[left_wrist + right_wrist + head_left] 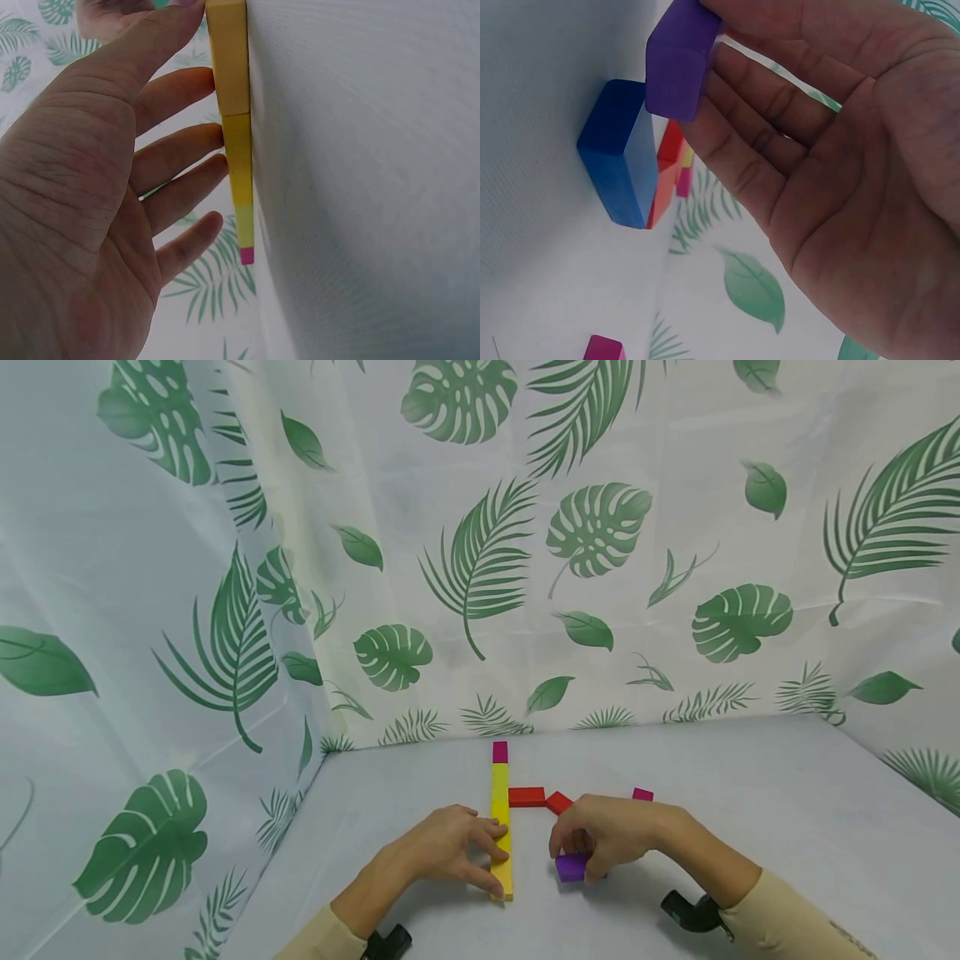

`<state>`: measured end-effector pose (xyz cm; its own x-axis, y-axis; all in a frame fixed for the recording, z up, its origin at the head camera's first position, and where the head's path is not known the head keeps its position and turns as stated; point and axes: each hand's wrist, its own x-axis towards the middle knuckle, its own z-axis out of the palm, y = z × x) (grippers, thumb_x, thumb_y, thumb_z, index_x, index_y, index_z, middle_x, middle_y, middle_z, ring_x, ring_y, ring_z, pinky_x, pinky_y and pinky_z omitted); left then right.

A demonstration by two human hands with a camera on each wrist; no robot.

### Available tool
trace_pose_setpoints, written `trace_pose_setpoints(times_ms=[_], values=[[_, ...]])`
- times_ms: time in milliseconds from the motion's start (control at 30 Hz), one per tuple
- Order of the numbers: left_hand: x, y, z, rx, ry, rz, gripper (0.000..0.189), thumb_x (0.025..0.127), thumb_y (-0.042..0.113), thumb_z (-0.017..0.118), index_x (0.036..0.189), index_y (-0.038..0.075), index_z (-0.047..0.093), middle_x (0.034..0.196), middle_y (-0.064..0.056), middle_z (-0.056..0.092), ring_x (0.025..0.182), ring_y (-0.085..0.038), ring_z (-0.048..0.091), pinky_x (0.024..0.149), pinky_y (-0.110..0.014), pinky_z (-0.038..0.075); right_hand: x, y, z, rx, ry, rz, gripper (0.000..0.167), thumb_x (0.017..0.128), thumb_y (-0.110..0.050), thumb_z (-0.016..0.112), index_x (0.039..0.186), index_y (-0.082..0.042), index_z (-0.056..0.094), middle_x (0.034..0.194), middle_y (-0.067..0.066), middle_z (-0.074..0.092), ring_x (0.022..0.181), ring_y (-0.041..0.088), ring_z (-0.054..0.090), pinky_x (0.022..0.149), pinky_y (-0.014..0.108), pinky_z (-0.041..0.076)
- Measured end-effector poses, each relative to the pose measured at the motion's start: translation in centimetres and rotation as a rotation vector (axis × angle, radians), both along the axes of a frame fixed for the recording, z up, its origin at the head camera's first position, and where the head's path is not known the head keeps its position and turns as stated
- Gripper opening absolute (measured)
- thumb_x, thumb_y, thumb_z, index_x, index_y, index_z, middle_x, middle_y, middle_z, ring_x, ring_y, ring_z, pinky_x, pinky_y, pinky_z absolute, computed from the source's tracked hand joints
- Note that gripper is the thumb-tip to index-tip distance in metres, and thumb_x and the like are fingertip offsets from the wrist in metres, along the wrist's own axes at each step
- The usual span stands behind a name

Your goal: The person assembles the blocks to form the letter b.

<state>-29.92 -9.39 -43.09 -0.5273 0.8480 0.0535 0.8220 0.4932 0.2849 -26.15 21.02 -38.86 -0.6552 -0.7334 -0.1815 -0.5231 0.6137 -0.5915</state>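
Observation:
My right hand (611, 831) pinches a purple block (570, 867) between thumb and fingers, close over the table. In the right wrist view a blue block (615, 150) stands just beyond it; the hand hides that block in the head view. With fingers spread, my left hand (450, 845) touches a straight row of yellow blocks (500, 793), its thumb near the row's near end. A magenta block (500, 752) caps the far end. One red block (527, 797) juts right from the row, and a second red block (558, 802) sits angled at its end.
A loose magenta block (642, 794) lies behind my right wrist. The table (397, 777) is white, and leaf-printed sheeting (495, 693) rises along its back and sides. Each wrist carries a black camera, one of them the right wrist camera (690, 912).

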Motion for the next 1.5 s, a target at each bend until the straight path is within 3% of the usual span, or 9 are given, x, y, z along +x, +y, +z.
trace_pose_setpoints(times_ms=[800, 1500], values=[[0.1, 0.0, 0.0, 0.003, 0.036, -0.031, 0.051, 0.080, 0.071, 0.076, 0.114, 0.033, 0.082, 0.138, 0.007, 0.068, 0.133, -0.005, 0.061, 0.116, -0.039, 0.047, 0.4, -1.1, -0.6, 0.079, -0.004, 0.016, 0.038, 0.080, -0.011, 0.090, 0.109, -0.032, 0.077, 0.096, -0.018, 0.068, 0.091, 0.004, 0.062, 0.083, 0.022, 0.055], [0.1, 0.0, 0.0, 0.005, 0.009, -0.014, 0.052, 0.079, 0.071, 0.076, 0.115, 0.034, 0.081, 0.139, 0.008, 0.068, 0.134, -0.004, 0.059, 0.117, -0.038, 0.046, 0.5, -1.2, -0.6, 0.080, 0.009, 0.019, 0.030, 0.082, -0.013, 0.089, 0.106, -0.029, 0.080, 0.093, -0.018, 0.068, 0.086, 0.003, 0.062, 0.078, 0.019, 0.054]])
